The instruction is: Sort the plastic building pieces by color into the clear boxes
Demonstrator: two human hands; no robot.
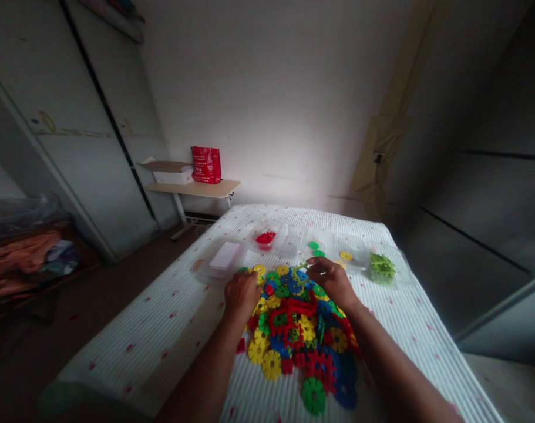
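Note:
A heap of plastic building pieces, red square frames [322, 370] and notched discs in yellow [272, 365], green [313, 395] and blue, lies on the striped cover. My right hand [331, 279] is over the far right of the heap, thumb and fingers pinching a light green toothed piece [300, 272]. At the heap's far left edge, my left hand [242, 292] is curled closed beside yellow discs; whatever its fingers hold is hidden.
Beyond the heap stand clear tubs, one with red pieces [266, 238], one with light green pieces [382, 267], others with a few discs [346, 256]. A lidded container [223, 257] is at the left. A side table [205, 188] bears a box [172, 174] and red bag [207, 165].

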